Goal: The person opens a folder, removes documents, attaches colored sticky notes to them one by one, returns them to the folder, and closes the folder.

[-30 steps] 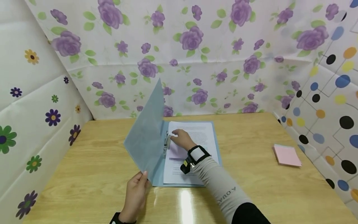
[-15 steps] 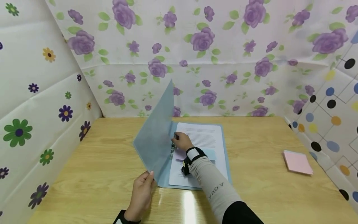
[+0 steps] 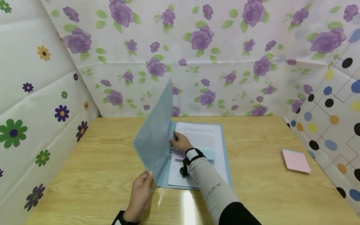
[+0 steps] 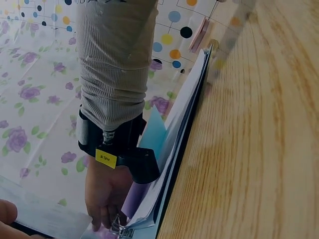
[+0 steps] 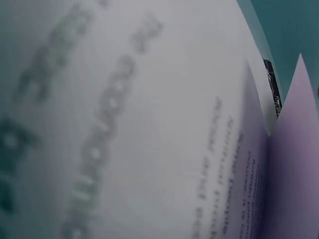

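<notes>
A light blue folder (image 3: pixel 225 147) lies on the table with its front cover (image 3: pixel 156 134) raised. My left hand (image 3: pixel 139 193) pinches the cover's lower corner between thumb and fingers; its fingers (image 4: pixel 7 219) show at the edge of the left wrist view. Inside lie printed sheets (image 3: pixel 197 131), under a metal lever clip (image 3: pixel 170 153) along the spine. My right hand (image 3: pixel 181 143) is over the sheets, thumb and fingers around the clip's upper part. Beneath that wrist, a purple sticky note (image 5: pixel 294 174) and a light blue sticky note (image 3: pixel 207 153) stand up from the page.
A stack of pink sticky notes (image 3: pixel 296 161) lies at the right of the wooden table (image 3: pixel 253 147). Flowered cloth (image 3: pixel 197 62) hangs behind the table, with patterned cloths at both sides. The raised cover stands left of the right hand.
The right hand has come down onto the clip, its fingers closing about the upper part. The left hand keeps the cover raised. The head view has shifted slightly.
</notes>
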Demonstrator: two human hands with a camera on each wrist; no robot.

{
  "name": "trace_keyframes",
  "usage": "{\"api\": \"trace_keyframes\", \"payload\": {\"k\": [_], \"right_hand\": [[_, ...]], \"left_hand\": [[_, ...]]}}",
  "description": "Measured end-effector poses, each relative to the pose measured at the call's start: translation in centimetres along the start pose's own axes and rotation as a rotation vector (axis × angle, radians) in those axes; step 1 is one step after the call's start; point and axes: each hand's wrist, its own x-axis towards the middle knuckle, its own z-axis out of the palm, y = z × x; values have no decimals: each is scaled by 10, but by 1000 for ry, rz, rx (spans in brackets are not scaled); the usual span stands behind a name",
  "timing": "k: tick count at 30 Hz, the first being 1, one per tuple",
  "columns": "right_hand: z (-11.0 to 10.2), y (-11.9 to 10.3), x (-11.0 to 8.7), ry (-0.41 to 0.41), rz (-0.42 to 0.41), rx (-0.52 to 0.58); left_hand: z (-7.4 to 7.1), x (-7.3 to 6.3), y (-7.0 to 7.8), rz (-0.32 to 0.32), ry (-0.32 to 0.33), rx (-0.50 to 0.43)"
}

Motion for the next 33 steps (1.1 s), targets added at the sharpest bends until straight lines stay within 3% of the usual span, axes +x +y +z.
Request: {"api": "trace_keyframes", "payload": {"k": [8,12,21,27,33], "right_hand": [[1,1,1,14,-34,198],[-1,-17,-5,52,-29,187],[12,-46,-22,114,-160,-185],[19,-51,-35,184,-203,-351],[26,-57,-54,282,-347,-659]], "left_hand": [[0,0,-1,4,-13,5],[0,1,-1,27,-6,-17],[-2,1,-3,35,4,-4],[0,0,-2,35,0,-8],[-2,-2,-2,75,-7,-3]]}}
